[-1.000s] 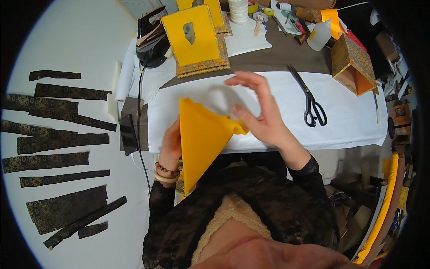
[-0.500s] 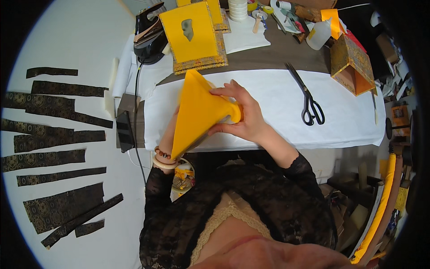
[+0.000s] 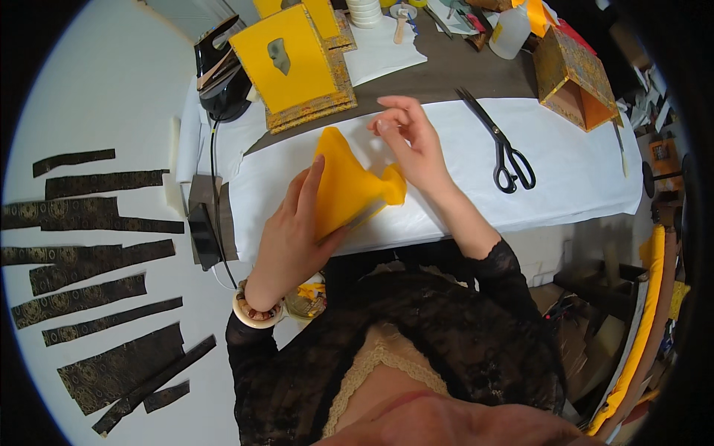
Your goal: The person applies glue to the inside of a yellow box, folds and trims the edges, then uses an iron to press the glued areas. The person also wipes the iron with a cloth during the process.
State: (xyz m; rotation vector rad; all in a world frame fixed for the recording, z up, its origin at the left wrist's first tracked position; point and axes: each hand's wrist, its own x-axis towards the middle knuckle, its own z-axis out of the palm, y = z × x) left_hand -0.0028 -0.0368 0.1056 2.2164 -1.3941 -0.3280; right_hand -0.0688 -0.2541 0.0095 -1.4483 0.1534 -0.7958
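A yellow cloth-covered piece (image 3: 343, 186) is held above the white sheet in front of me. It tapers, with a gathered flap at its right end and a greyish strip along the lower edge. My left hand (image 3: 294, 223) grips it from the left, fingers laid along its side; the thumb is largely hidden. Off to the right of the piece, my right hand (image 3: 413, 141) is raised and apart from it, fingers loosely bent and nothing in them. Black-handled scissors (image 3: 506, 149) lie on the white sheet (image 3: 446, 215) farther right.
At the back stand yellow panels with patterned edges (image 3: 286, 63) and a black iron (image 3: 223, 89). A patterned open box (image 3: 573, 78) sits at the far right, by a squeeze bottle (image 3: 509, 33). Black patterned fabric strips (image 3: 123, 364) lie at left, near a phone (image 3: 202, 234).
My right hand has let go of the yellow piece and moved up and away. The left hand, mostly hidden behind the piece before, now shows on its left side. The view has shifted slightly.
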